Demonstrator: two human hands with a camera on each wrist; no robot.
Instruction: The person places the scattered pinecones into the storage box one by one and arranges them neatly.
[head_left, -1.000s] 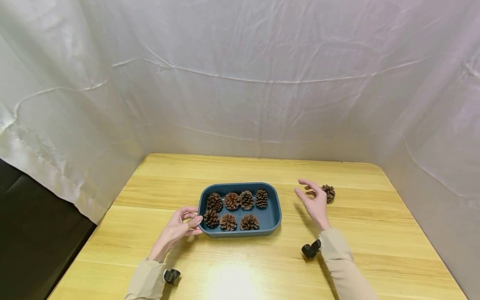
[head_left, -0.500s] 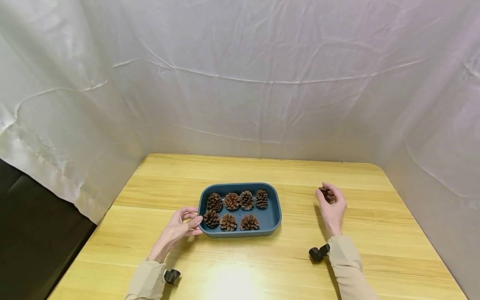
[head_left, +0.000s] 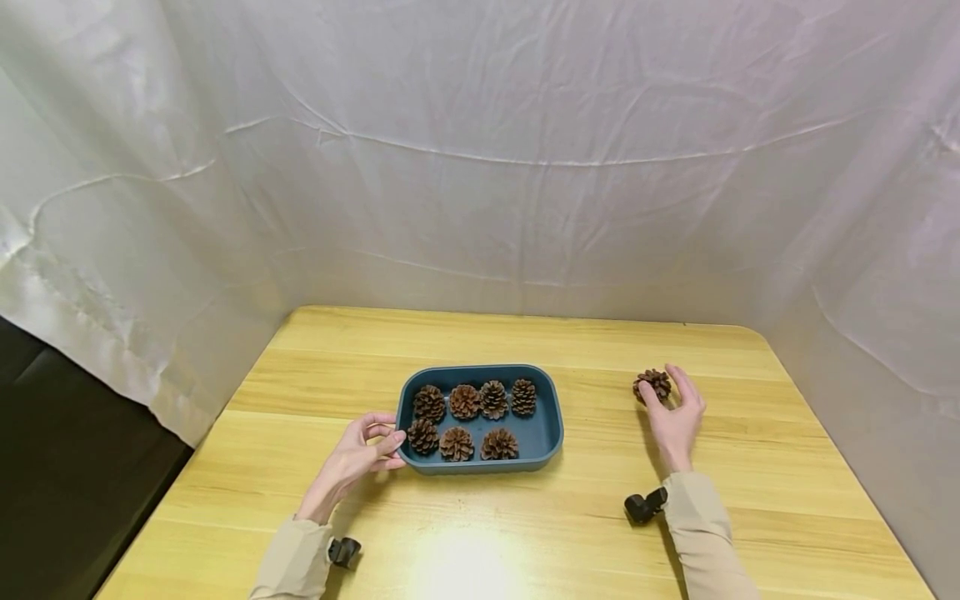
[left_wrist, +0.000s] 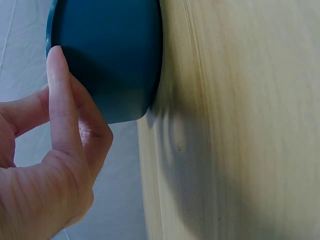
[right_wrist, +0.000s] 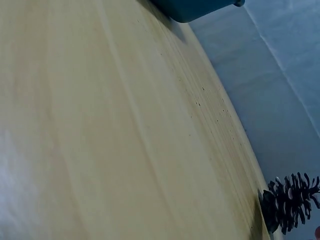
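A dark blue rectangular tray lies on the table with several brown pine cones in two rows. At its left end my left hand grips the rim, thumb over the edge and fingers below; the left wrist view shows the tray and hand close up. To the right, one lone pine cone sits with my right hand at it, thumb in front and fingers at its right side. In the right wrist view the cone meets the tabletop, and only a fingertip shows; whether it is pinched is unclear.
The wooden table has a light grain and a bright glare near its front. Pale cloth hangs behind and on both sides. Black cameras sit at both wrists. A dark surface lies at far left.
My right hand has moved rightward from beside the tray side to the lone pine cone; its fingers reached over the cone, then shifted to the cone's right side. Left hand and tray stay put.
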